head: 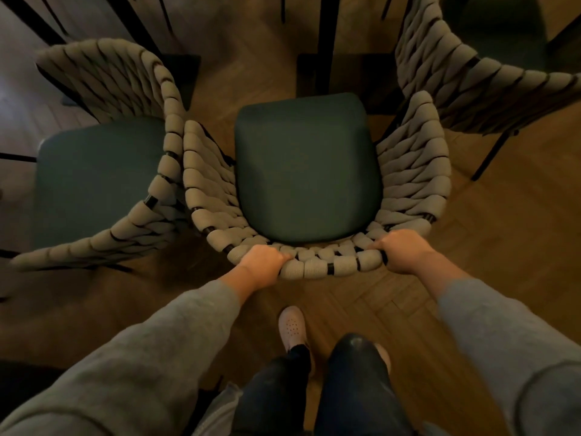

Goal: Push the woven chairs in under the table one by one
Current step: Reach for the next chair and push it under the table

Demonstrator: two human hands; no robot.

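A woven chair point(415, 171) with a grey rope back and a dark green seat cushion stands right in front of me, its seat facing away. My left hand point(262, 265) grips the top rim of its backrest on the left. My right hand point(404, 251) grips the same rim on the right. A second woven chair point(103, 80) stands close on the left, its armrest touching the middle chair's side. A third woven chair point(471, 86) is at the upper right. Black table legs point(327, 42) rise beyond the middle chair; the tabletop is not visible.
The floor point(490, 234) is herringbone wood. My feet in light shoes point(292, 325) stand just behind the chair. Dark chair legs point(490, 155) of the right chair angle out over the floor near the middle chair's right side.
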